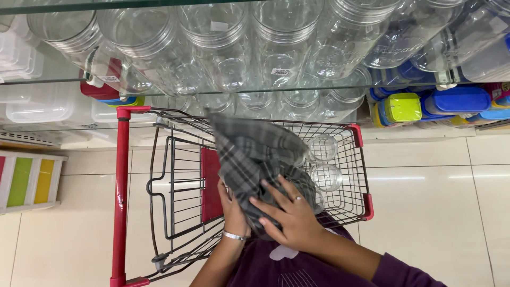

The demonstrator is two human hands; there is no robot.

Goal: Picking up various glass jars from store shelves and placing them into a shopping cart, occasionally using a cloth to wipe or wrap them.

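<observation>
Both hands are wrapped about a grey checked cloth (254, 154), which is bundled round something bulky that the fabric hides from view. The right hand (289, 212) lies flat on the near side of the bundle, its fingers (273, 192) spread wide and pressing on the cloth, a ring on one of them. The left hand (232, 204) cups the bundle from the other side; its fingers are mostly hidden behind the fabric, so how far they curl cannot be told, though the palm is plainly against the cloth. A silver bracelet (234, 235) sits on that wrist.

The bundle is held over a wire shopping trolley (348, 199) with red trim and a red handle bar (121, 196). Just beyond the right fingers, inside the basket, lie two clear plastic jars (324, 162), one behind the other, close to the cloth. To the far side of the left fingers is the folded child seat with its red flap (210, 183).

Beyond both hands, past the trolley, glass shelves (340, 86) carry rows of clear jars (281, 48). Further off past the right fingers are blue and green lidded boxes (425, 103). Well apart from the left fingers are white plastic containers (42, 106) and a small rack with coloured panels (26, 180) on the pale tiled floor (435, 202).
</observation>
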